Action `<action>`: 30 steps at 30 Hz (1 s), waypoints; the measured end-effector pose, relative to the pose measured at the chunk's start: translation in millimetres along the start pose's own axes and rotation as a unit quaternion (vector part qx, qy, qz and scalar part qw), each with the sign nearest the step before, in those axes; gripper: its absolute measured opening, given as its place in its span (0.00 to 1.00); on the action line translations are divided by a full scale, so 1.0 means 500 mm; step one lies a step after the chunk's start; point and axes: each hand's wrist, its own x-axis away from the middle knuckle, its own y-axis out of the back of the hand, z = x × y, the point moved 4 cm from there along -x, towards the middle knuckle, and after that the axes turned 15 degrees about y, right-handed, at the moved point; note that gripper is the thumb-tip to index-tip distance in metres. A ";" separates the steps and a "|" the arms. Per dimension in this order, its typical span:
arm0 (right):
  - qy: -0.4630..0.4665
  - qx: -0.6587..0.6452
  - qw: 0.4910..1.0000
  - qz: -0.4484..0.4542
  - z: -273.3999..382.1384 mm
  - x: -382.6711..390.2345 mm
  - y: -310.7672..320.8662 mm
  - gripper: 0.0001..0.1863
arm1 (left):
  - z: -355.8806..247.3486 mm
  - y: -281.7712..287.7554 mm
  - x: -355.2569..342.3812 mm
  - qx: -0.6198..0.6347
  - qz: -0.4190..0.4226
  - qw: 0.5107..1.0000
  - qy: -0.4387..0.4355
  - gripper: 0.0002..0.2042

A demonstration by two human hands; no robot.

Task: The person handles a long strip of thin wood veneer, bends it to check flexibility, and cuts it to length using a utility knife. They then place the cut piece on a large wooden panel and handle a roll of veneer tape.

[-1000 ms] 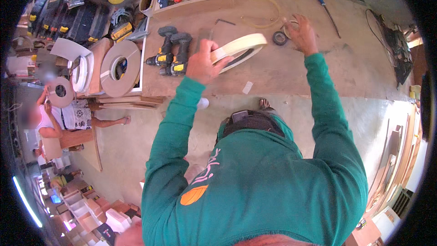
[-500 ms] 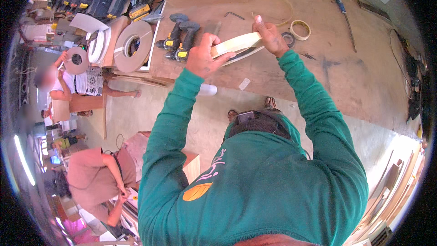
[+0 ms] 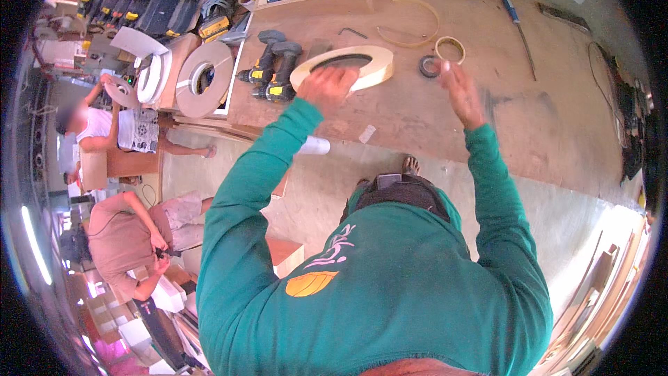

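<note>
My left hand (image 3: pixel 327 89) is closed around the near rim of a wide cream roll of edge banding (image 3: pixel 379 69). The roll is tilted above the bench, and its dark centre opening shows. Well to the right, my right hand (image 3: pixel 462 94) is raised apart from the roll, its fingers smeared by motion. Its fingertips overlap the view of a small black tape roll (image 3: pixel 426 66); whether they touch it I cannot tell. Just behind lies a masking tape roll (image 3: pixel 459 49). Left of the cream roll, two cordless drills (image 3: pixel 284 73) lie side by side.
On the bench (image 3: pixel 557 118) lie a hex key (image 3: pixel 353 33), a curled strip (image 3: pixel 435 21) and a long screwdriver (image 3: pixel 520 35). A wooden tray of tools (image 3: pixel 313 3) stands at the back. Larger banding rolls (image 3: pixel 184 94) sit left. Two people (image 3: pixel 125 230) work at the left.
My right hand has come off the cream roll and moved right and nearer. The roll now lies flatter in my left hand, showing its opening. The people at left have shifted.
</note>
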 end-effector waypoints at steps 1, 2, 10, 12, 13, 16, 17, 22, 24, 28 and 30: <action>0.010 0.047 0.999 0.003 0.007 0.047 -0.001 0.30 | -0.013 -0.027 0.034 0.002 0.008 1.000 0.010 0.19; 0.019 0.096 0.995 0.004 0.015 0.091 -0.003 0.27 | -0.035 -0.061 0.070 0.004 0.016 1.000 0.017 0.19; -0.095 0.092 0.987 -0.093 0.018 0.370 -0.049 0.20 | -0.212 -0.171 0.207 0.215 0.064 0.962 0.155 0.35; -0.104 0.133 0.979 -0.111 0.032 0.422 -0.050 0.20 | -0.210 -0.158 0.208 0.228 0.046 0.958 0.170 0.38; -0.112 0.160 0.974 -0.113 0.039 0.450 -0.045 0.20 | -0.202 -0.150 0.211 0.241 0.045 0.955 0.170 0.39; -0.167 0.205 0.952 -0.155 0.041 0.565 -0.033 0.20 | -0.202 -0.172 0.226 0.261 0.063 0.950 0.158 0.35; -0.192 0.214 0.941 -0.178 0.035 0.617 -0.040 0.20 | -0.199 -0.191 0.230 0.263 0.094 0.946 0.165 0.34; -0.281 0.310 0.873 -0.252 0.006 1.003 -0.124 0.19 | -0.202 -0.230 0.236 0.353 0.035 0.925 0.138 0.26; -0.352 0.326 0.838 -0.259 -0.049 1.246 -0.192 0.20 | -0.204 -0.260 0.233 0.370 0.043 0.921 0.116 0.27; -0.578 0.264 0.714 -0.293 -0.006 1.467 -0.305 0.21 | -0.130 -0.303 0.198 0.327 0.056 0.903 0.273 0.29; -0.665 0.221 0.638 -0.320 0.034 1.573 -0.388 0.21 | -0.076 -0.420 0.140 0.317 0.045 0.919 0.231 0.29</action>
